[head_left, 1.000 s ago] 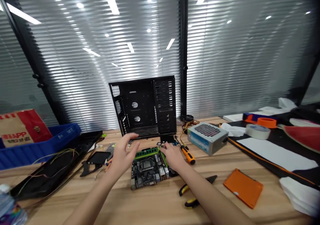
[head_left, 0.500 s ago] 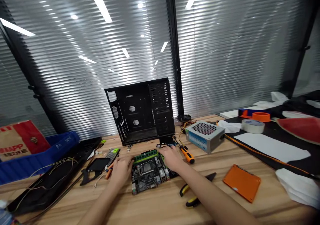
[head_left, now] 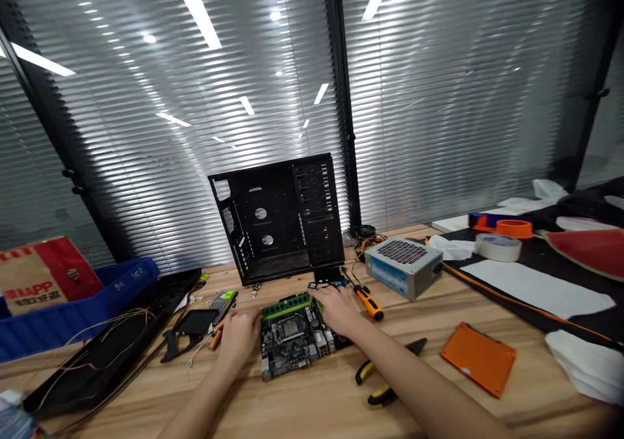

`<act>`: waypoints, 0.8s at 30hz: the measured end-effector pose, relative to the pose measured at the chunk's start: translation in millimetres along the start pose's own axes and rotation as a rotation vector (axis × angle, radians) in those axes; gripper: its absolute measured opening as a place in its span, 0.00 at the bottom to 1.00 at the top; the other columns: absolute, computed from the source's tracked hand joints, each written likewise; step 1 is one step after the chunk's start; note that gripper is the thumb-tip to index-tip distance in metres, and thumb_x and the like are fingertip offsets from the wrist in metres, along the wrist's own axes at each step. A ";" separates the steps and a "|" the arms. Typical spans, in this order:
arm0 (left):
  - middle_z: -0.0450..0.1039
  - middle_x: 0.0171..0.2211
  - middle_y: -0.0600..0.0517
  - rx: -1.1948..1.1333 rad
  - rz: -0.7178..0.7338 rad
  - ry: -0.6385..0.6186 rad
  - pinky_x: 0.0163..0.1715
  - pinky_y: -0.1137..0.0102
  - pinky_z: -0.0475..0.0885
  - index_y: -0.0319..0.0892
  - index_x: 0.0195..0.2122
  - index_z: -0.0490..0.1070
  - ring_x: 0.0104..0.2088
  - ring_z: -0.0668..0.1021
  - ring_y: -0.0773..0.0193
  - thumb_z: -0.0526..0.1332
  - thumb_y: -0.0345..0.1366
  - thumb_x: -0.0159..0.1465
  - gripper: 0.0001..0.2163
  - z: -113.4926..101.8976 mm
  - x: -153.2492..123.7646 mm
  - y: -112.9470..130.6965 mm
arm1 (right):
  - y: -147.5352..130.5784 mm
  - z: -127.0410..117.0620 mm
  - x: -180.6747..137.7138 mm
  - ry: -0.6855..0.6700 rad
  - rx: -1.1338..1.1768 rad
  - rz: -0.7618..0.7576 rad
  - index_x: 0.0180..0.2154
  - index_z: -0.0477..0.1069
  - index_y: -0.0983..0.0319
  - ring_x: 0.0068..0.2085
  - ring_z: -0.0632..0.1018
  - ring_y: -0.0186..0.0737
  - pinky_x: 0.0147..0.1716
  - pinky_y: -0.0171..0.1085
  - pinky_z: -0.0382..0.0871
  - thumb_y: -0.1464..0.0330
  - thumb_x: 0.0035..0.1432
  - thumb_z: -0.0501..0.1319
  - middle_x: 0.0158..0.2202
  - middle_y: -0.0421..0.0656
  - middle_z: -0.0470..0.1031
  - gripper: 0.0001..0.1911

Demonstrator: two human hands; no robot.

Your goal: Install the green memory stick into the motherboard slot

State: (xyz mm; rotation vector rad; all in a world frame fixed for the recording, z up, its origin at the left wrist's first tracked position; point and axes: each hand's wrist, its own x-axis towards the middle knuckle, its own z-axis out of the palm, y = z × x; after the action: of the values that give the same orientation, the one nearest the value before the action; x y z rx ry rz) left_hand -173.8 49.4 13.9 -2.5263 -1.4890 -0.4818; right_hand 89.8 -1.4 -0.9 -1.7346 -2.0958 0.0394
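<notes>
A small motherboard (head_left: 292, 338) with green memory sticks along its far edge lies flat on the wooden table (head_left: 312, 400). My left hand (head_left: 240, 335) grips its left edge. My right hand (head_left: 337, 310) grips its right far side, near the memory sticks. Behind the board an empty black computer case (head_left: 280, 218) stands open toward me.
A grey power supply (head_left: 403, 266) sits right of the case, an orange-handled screwdriver (head_left: 366, 301) beside my right hand. Pliers (head_left: 390, 377) and an orange plate (head_left: 478, 359) lie nearer me. A black side panel (head_left: 112, 338) with wires and a blue bin (head_left: 73, 305) are at left.
My left hand came down from above the table and closed on the motherboard's left edge. My right hand stayed on the right side. The view tilted slightly.
</notes>
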 end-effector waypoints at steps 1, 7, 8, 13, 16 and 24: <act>0.81 0.36 0.48 -0.017 -0.010 0.008 0.44 0.64 0.68 0.43 0.36 0.77 0.41 0.81 0.54 0.51 0.30 0.67 0.14 1.2 -0.1 -0.7 | 0.7 0.9 0.4 0.004 0.013 0.001 0.60 0.67 0.58 0.57 0.70 0.45 0.51 0.43 0.57 0.81 0.53 0.51 0.57 0.46 0.73 0.34; 0.82 0.37 0.49 -0.092 -0.053 0.080 0.45 0.65 0.70 0.46 0.51 0.75 0.42 0.82 0.55 0.53 0.32 0.66 0.16 16.1 0.1 -8.9 | 1.8 2.2 1.0 -0.006 0.050 0.013 0.61 0.67 0.56 0.57 0.70 0.44 0.53 0.42 0.57 0.81 0.52 0.51 0.58 0.47 0.72 0.36; 0.82 0.37 0.49 -0.092 -0.045 0.087 0.45 0.65 0.70 0.46 0.51 0.75 0.41 0.82 0.56 0.52 0.32 0.66 0.16 17.6 0.1 -9.4 | 1.8 2.0 0.9 -0.012 0.047 0.016 0.61 0.66 0.56 0.57 0.69 0.44 0.53 0.42 0.57 0.81 0.52 0.51 0.58 0.47 0.72 0.36; 0.82 0.36 0.46 -0.030 -0.006 0.055 0.51 0.58 0.68 0.43 0.49 0.76 0.41 0.81 0.53 0.49 0.31 0.67 0.17 16.0 0.2 -7.0 | 3.8 3.7 0.8 -0.010 0.051 0.003 0.62 0.66 0.55 0.57 0.70 0.44 0.53 0.43 0.58 0.82 0.52 0.50 0.58 0.46 0.72 0.37; 0.81 0.36 0.44 0.032 0.014 0.039 0.54 0.53 0.64 0.42 0.47 0.77 0.41 0.81 0.52 0.49 0.31 0.68 0.17 14.3 0.4 -4.6 | 5.7 6.2 1.3 -0.006 0.069 -0.023 0.62 0.66 0.54 0.58 0.69 0.45 0.54 0.44 0.57 0.82 0.52 0.50 0.60 0.43 0.70 0.37; 0.81 0.37 0.42 0.057 0.019 0.014 0.54 0.52 0.62 0.42 0.47 0.77 0.42 0.81 0.51 0.49 0.30 0.68 0.17 13.3 0.8 -2.7 | 4.0 5.9 1.0 -0.015 0.066 -0.016 0.62 0.67 0.55 0.58 0.69 0.46 0.54 0.45 0.58 0.82 0.53 0.49 0.61 0.43 0.69 0.37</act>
State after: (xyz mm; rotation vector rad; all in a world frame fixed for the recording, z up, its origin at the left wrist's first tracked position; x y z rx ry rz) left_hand -173.3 55.4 1.8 -2.4860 -1.4521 -0.4472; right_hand 91.4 1.8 -7.1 -1.6842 -2.0945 0.1155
